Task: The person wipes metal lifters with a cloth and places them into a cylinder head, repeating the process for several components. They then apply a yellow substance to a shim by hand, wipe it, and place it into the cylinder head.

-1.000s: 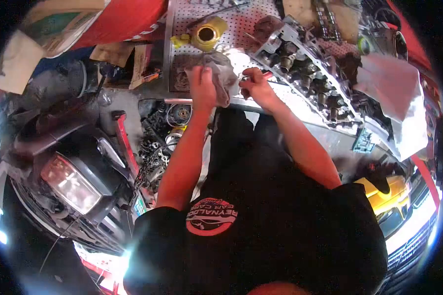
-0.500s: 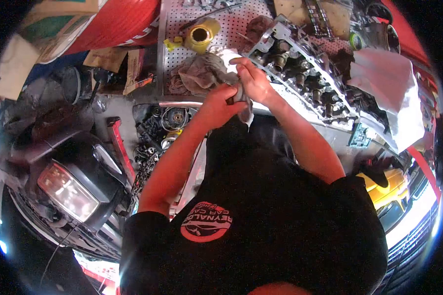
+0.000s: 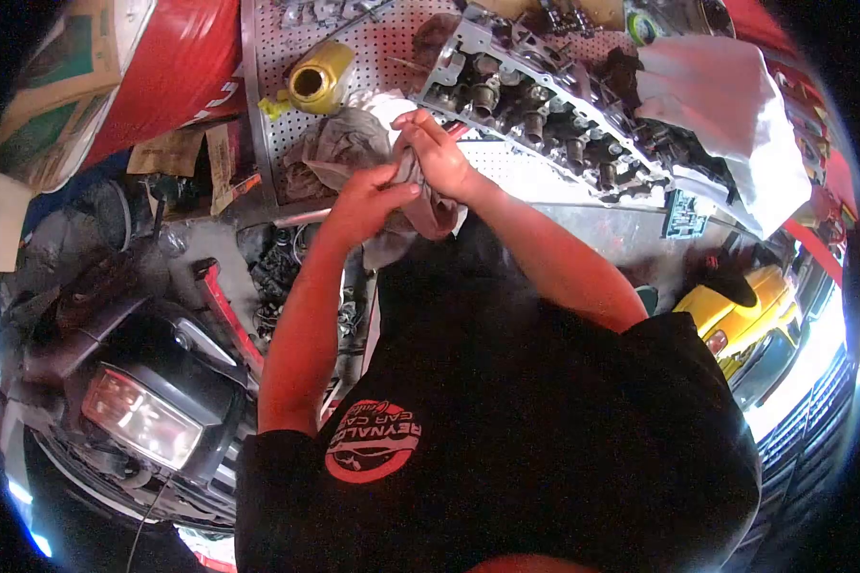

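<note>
My left hand [image 3: 366, 205] is closed on a grey rag [image 3: 432, 218], thumb pressed along it, and the cloth hangs below the fingers. Right beside it, my right hand [image 3: 437, 160] is wrapped round the upper part of the same rag, its fingers bent over the cloth. Behind both hands a bunched, stained cloth [image 3: 339, 143] lies on the perforated bench top [image 3: 269, 115]. To the right of my right hand lies an engine cylinder head [image 3: 545, 115] with its valve-side parts facing up.
A yellow container [image 3: 320, 78] with a dark round opening stands behind the cloth. A white sheet [image 3: 721, 105] covers parts at the right end of the bench. A car headlight [image 3: 143, 415] is at the lower left, near a red bar [image 3: 227, 310].
My head view has shifted, so the bench sits further left and higher. My hands have moved closer together on the rag, and more of its cloth spreads out below them.
</note>
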Action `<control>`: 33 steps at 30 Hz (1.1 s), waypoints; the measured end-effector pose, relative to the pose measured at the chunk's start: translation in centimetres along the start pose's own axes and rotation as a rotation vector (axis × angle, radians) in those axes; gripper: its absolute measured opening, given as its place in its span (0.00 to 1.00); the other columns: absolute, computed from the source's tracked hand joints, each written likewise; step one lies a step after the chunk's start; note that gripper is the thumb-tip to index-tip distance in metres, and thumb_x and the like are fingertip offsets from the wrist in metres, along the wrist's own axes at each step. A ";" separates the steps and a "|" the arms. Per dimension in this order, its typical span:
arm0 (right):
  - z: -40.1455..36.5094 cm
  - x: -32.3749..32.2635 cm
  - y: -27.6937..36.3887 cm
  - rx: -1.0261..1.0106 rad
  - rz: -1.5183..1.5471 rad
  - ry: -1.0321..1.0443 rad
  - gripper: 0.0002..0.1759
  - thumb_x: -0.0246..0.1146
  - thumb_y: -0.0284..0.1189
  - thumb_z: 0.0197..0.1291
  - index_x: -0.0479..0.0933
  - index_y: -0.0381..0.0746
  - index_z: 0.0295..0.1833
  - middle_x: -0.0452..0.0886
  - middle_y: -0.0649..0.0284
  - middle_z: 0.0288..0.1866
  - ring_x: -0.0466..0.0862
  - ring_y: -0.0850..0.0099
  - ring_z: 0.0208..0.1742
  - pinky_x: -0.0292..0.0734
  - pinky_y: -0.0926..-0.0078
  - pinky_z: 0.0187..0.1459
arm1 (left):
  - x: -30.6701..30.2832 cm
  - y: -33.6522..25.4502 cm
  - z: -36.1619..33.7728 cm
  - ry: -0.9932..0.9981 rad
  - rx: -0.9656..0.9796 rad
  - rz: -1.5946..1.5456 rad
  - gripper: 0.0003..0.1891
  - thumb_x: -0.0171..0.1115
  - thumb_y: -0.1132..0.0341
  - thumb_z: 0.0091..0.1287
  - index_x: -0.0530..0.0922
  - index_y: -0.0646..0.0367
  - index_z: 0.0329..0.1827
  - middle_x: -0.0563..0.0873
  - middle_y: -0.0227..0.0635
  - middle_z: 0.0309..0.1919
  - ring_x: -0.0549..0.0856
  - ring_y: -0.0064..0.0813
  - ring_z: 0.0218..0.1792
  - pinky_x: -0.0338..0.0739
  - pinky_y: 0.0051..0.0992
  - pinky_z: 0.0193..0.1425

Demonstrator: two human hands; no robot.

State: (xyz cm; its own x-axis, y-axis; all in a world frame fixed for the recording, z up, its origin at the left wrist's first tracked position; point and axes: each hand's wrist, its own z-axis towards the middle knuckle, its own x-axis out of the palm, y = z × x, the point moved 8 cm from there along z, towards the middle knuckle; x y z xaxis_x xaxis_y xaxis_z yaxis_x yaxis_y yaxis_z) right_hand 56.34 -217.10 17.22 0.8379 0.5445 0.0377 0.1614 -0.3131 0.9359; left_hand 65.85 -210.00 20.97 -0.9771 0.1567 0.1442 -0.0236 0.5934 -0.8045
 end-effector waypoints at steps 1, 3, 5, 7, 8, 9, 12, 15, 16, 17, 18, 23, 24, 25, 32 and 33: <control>-0.4 -0.1 0.3 -0.048 -0.048 0.008 0.12 0.47 0.31 0.75 0.73 0.37 0.54 0.75 0.65 0.43 0.76 0.75 0.45 0.71 0.76 0.51 | 0.5 -0.3 -0.2 -0.020 0.067 0.235 0.13 0.64 0.65 0.63 0.83 0.55 0.49 0.87 0.42 0.39 0.86 0.30 0.41 0.79 0.33 0.49; -0.1 -0.5 -2.0 0.090 -0.053 0.083 0.12 0.49 0.31 0.74 0.74 0.37 0.52 0.76 0.64 0.43 0.76 0.75 0.44 0.72 0.76 0.49 | 1.1 -1.6 -0.5 -0.127 0.260 0.751 0.09 0.65 0.63 0.60 0.82 0.53 0.42 0.85 0.39 0.34 0.85 0.37 0.39 0.78 0.36 0.43; -0.4 -0.3 -3.2 0.196 -0.077 0.126 0.12 0.49 0.29 0.72 0.75 0.38 0.52 0.77 0.63 0.42 0.77 0.75 0.39 0.74 0.77 0.42 | 2.0 -3.0 -0.5 -0.240 0.457 1.284 0.07 0.65 0.61 0.57 0.80 0.52 0.35 0.83 0.37 0.29 0.84 0.43 0.37 0.78 0.40 0.37; -0.4 -1.1 -4.3 0.309 -0.086 0.115 0.13 0.49 0.28 0.70 0.76 0.38 0.53 0.77 0.63 0.42 0.77 0.75 0.36 0.75 0.76 0.38 | 2.4 -4.0 -0.2 -0.301 0.525 1.365 0.07 0.63 0.62 0.54 0.80 0.51 0.34 0.80 0.33 0.28 0.81 0.38 0.39 0.76 0.40 0.39; -0.2 -2.0 -4.1 0.220 -0.110 0.065 0.13 0.49 0.28 0.70 0.76 0.38 0.53 0.78 0.63 0.41 0.77 0.74 0.35 0.75 0.75 0.37 | 2.4 -4.6 -0.3 -0.351 0.596 1.363 0.07 0.63 0.62 0.53 0.80 0.51 0.34 0.80 0.33 0.28 0.80 0.37 0.39 0.76 0.40 0.40; -0.1 -2.5 -3.4 0.133 -0.132 0.018 0.13 0.49 0.29 0.69 0.76 0.39 0.53 0.79 0.63 0.41 0.77 0.74 0.34 0.75 0.74 0.35 | 2.4 -5.4 -0.7 -0.402 0.665 1.360 0.07 0.62 0.63 0.52 0.79 0.51 0.34 0.79 0.32 0.29 0.80 0.37 0.39 0.76 0.40 0.41; -2.5 -4.5 -3.4 0.548 0.252 -0.260 0.15 0.50 0.34 0.71 0.76 0.40 0.54 0.80 0.64 0.41 0.76 0.73 0.32 0.75 0.72 0.35 | -0.7 -6.5 -2.0 -0.657 0.569 1.229 0.19 0.60 0.66 0.53 0.80 0.54 0.49 0.79 0.35 0.35 0.78 0.38 0.42 0.75 0.41 0.46; -4.2 -3.5 -4.5 0.674 0.307 -0.181 0.17 0.49 0.39 0.75 0.76 0.40 0.55 0.80 0.64 0.41 0.75 0.74 0.33 0.75 0.73 0.36 | 0.2 -5.6 -2.3 -0.810 0.443 1.273 0.30 0.62 0.63 0.57 0.73 0.55 0.67 0.79 0.42 0.53 0.76 0.44 0.54 0.69 0.51 0.58; -4.4 -2.9 -4.5 0.646 0.405 -0.139 0.19 0.47 0.42 0.77 0.75 0.39 0.54 0.80 0.64 0.43 0.77 0.72 0.37 0.76 0.70 0.41 | 1.4 -5.3 -2.7 -0.844 0.392 1.297 0.31 0.63 0.62 0.57 0.72 0.55 0.68 0.79 0.42 0.55 0.75 0.45 0.56 0.67 0.53 0.60; -4.9 -2.6 -4.3 0.615 0.491 -0.112 0.18 0.48 0.41 0.76 0.75 0.39 0.52 0.80 0.64 0.41 0.78 0.71 0.37 0.76 0.69 0.40 | 2.5 -5.2 -2.9 -0.881 0.347 1.325 0.33 0.65 0.60 0.58 0.71 0.55 0.69 0.78 0.42 0.58 0.74 0.46 0.58 0.65 0.55 0.62; -5.0 -2.5 -3.7 0.569 0.579 -0.083 0.17 0.48 0.40 0.76 0.75 0.39 0.50 0.81 0.63 0.40 0.79 0.70 0.37 0.77 0.68 0.40 | 3.7 -5.9 -3.8 -0.926 0.419 1.186 0.30 0.67 0.62 0.58 0.73 0.55 0.66 0.79 0.43 0.57 0.75 0.47 0.58 0.67 0.51 0.63; -9.0 -3.8 -1.4 0.575 0.445 0.131 0.13 0.53 0.37 0.74 0.76 0.39 0.43 0.81 0.61 0.40 0.82 0.68 0.40 0.78 0.66 0.43 | 10.7 -2.9 -5.0 -0.919 0.482 0.861 0.21 0.68 0.67 0.56 0.78 0.56 0.54 0.83 0.40 0.45 0.78 0.45 0.49 0.74 0.42 0.55; -10.4 -4.2 -1.8 0.627 0.471 0.166 0.13 0.53 0.37 0.74 0.76 0.39 0.44 0.81 0.61 0.40 0.82 0.68 0.39 0.78 0.67 0.42 | 11.8 -1.9 -5.1 -0.943 0.436 0.865 0.21 0.68 0.68 0.56 0.78 0.56 0.54 0.82 0.40 0.44 0.78 0.45 0.48 0.75 0.42 0.53; -12.0 -4.9 -2.3 0.683 0.496 0.196 0.13 0.54 0.38 0.73 0.77 0.39 0.45 0.81 0.62 0.41 0.82 0.68 0.38 0.78 0.67 0.41 | 13.0 -1.1 -5.3 -0.962 0.389 0.865 0.20 0.67 0.68 0.56 0.78 0.57 0.53 0.82 0.41 0.43 0.79 0.45 0.47 0.75 0.41 0.52; -18.6 -14.2 -4.8 0.720 0.295 0.370 0.15 0.57 0.40 0.72 0.78 0.41 0.53 0.82 0.63 0.44 0.83 0.69 0.44 0.79 0.64 0.49 | 24.0 1.1 -5.5 -1.099 0.421 0.594 0.17 0.67 0.67 0.56 0.81 0.59 0.49 0.84 0.43 0.41 0.80 0.48 0.46 0.76 0.42 0.53; -19.1 -15.6 -5.1 0.732 0.272 0.390 0.15 0.57 0.40 0.72 0.78 0.41 0.53 0.82 0.63 0.44 0.82 0.69 0.45 0.79 0.64 0.50 | 25.2 1.5 -5.0 -1.113 0.418 0.535 0.16 0.67 0.67 0.56 0.81 0.59 0.48 0.84 0.43 0.41 0.80 0.48 0.46 0.76 0.41 0.53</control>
State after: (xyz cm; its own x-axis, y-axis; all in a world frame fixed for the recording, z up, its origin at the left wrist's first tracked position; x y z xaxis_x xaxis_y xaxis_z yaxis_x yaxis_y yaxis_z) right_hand 32.49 -209.10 18.61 0.6796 0.5637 0.4694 0.3882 -0.8193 0.4219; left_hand 42.23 -201.21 26.30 -0.5313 -0.5580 -0.6375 0.5538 0.3407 -0.7598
